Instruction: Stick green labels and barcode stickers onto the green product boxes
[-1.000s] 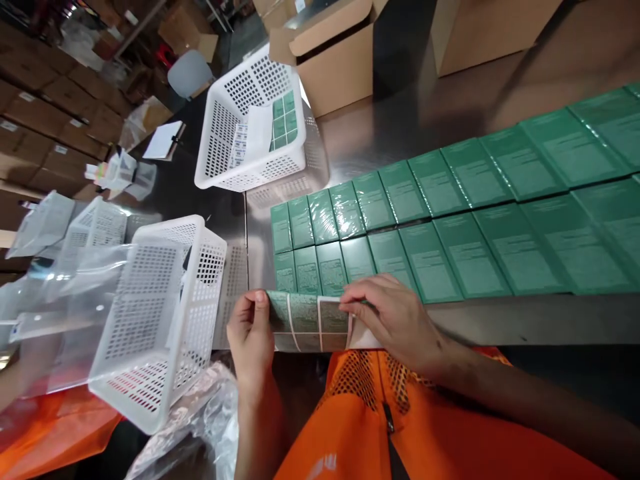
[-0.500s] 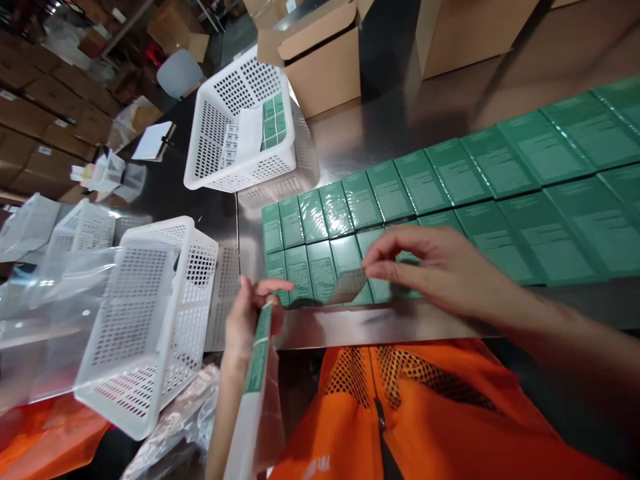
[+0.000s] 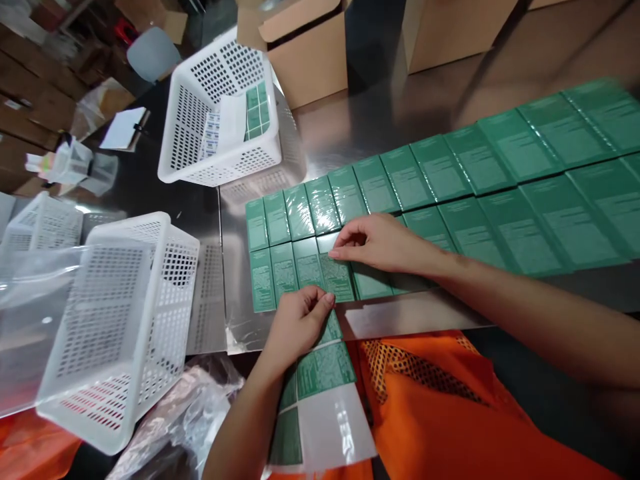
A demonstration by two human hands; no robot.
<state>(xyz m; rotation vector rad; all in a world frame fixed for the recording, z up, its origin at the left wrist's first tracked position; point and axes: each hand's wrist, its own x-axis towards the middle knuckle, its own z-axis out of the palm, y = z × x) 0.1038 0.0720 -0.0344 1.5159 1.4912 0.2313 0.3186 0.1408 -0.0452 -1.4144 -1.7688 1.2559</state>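
Observation:
Two rows of green shrink-wrapped boxes (image 3: 450, 193) lie flat on the steel table (image 3: 380, 127). My right hand (image 3: 380, 243) rests on the near row, its fingertips pressing a green label (image 3: 336, 275) onto one box. My left hand (image 3: 299, 320) pinches the top edge of a sheet of green labels (image 3: 320, 393) that hangs down over the table's front edge onto my orange vest. Part of that sheet is bare white backing.
A white plastic basket (image 3: 220, 113) holding label sheets stands at the back. A second white basket (image 3: 120, 320) tilts at the near left, beside clear plastic bags (image 3: 30, 313). Cardboard boxes (image 3: 305, 47) line the far side.
My right hand has carried a peeled label from the sheet down onto a box in the near row. My left hand has lowered the sheet so it hangs over the table edge.

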